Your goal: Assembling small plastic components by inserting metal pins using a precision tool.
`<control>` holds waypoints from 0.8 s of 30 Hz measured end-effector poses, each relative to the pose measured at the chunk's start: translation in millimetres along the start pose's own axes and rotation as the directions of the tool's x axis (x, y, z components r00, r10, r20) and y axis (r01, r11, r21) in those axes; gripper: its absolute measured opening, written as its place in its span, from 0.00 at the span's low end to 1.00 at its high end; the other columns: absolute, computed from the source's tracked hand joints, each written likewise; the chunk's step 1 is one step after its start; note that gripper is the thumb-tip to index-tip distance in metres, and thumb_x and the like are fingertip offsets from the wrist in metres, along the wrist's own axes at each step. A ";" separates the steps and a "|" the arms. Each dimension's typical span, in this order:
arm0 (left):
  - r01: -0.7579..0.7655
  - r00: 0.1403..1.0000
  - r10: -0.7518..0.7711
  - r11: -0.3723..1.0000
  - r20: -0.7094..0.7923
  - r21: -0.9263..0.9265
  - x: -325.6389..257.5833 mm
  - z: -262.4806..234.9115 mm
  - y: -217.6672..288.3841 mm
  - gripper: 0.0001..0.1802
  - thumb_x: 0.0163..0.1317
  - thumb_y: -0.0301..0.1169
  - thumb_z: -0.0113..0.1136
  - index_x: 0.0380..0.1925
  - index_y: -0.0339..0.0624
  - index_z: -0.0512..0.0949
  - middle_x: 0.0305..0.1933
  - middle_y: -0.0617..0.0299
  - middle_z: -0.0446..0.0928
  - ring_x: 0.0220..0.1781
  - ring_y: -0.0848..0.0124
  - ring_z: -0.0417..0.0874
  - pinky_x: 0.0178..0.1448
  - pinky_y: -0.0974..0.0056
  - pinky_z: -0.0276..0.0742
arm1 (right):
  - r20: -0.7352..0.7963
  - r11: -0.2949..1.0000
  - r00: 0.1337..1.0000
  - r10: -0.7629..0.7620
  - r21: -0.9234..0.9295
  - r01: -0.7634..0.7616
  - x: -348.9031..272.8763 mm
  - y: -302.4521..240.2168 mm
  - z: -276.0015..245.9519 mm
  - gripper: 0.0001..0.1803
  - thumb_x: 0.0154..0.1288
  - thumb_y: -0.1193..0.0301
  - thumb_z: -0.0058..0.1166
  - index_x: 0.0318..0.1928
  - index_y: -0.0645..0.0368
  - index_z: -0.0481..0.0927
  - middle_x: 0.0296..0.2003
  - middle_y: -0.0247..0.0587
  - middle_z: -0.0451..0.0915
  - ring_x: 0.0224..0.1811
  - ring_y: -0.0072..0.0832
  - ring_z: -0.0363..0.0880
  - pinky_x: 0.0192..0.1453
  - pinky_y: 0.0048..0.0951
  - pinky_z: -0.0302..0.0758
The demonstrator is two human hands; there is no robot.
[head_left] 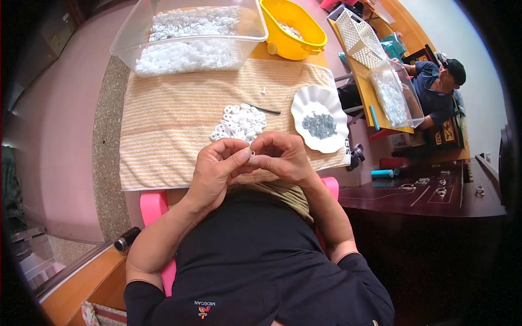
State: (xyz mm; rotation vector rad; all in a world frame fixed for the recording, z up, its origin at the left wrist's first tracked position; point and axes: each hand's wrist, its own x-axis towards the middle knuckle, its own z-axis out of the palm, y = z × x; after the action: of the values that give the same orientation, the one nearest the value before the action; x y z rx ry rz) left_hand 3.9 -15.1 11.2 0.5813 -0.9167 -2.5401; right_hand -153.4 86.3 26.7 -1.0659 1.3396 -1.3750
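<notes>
Find left hand (pixel 215 168) and right hand (pixel 285 157) close together above the near edge of a beige-and-white striped cloth towel (pixel 163 108). Find left thumb and forefinger clamped on a small white plastic piece with a round hole (pixel 252 155); find right thumb and forefinger pressed on it from the right, with fingertips covering much of it. Cannot tell the number of parts inside the grip.

Note a loose heap of white oval plastic pieces (pixel 239 122) just beyond the hands, with a thin black rod (pixel 264 110) at its far side. Note a tiny white piece (pixel 264 91) nearer the towel's far edge. Record a white scalloped dish (pixel 303 103) by the towel's right edge, containing small grey pieces (pixel 319 126).

Record a clear rectangular plastic bin (pixel 128 46) of white pieces at the far left corner, and a yellow plastic tub (pixel 304 51), also containing white pieces, at the far right.

Regarding writing, note dark lettering (pixel 347 146) at the towel's near right corner, and pale lettering (pixel 205 303) above a coloured emblem (pixel 203 313) on a black garment (pixel 239 244), inverted in view.
</notes>
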 end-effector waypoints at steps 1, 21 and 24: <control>0.014 1.000 -0.014 1.000 0.005 0.008 -0.4 0.5 1.1 0.08 0.64 0.27 0.60 0.41 0.35 0.77 0.36 0.60 0.81 0.37 0.74 0.83 0.45 0.69 0.82 | 0.010 1.000 1.000 0.004 -0.014 -0.004 -0.2 0.4 -0.3 0.08 0.60 0.83 0.60 0.40 0.67 0.78 0.34 0.34 0.78 0.36 0.18 0.78 0.39 0.19 0.76; 0.016 1.000 -0.016 1.000 -0.005 0.000 -0.4 -1.4 1.8 0.09 0.60 0.21 0.62 0.40 0.35 0.76 0.36 0.56 0.81 0.38 0.70 0.84 0.48 0.66 0.83 | -0.056 0.411 0.979 -0.197 -0.911 0.031 4.4 -10.1 -51.9 0.08 0.56 0.77 0.60 0.38 0.62 0.81 0.29 0.45 0.81 0.28 0.36 0.81 0.33 0.33 0.75; 0.024 1.000 -0.024 1.000 -0.016 0.003 0.0 -1.4 2.0 0.08 0.60 0.21 0.62 0.40 0.34 0.77 0.37 0.55 0.81 0.39 0.69 0.84 0.48 0.66 0.83 | -0.032 0.280 0.989 -0.146 -0.960 0.010 9.7 -10.4 -46.7 0.06 0.57 0.74 0.55 0.35 0.61 0.81 0.31 0.50 0.80 0.34 0.47 0.80 0.40 0.40 0.75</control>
State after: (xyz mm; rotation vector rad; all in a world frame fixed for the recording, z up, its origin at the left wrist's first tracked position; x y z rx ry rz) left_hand 5.0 -17.2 11.5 0.6159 -0.9138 -2.5524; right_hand -201.4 86.6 35.3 -1.8680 2.3535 -0.5086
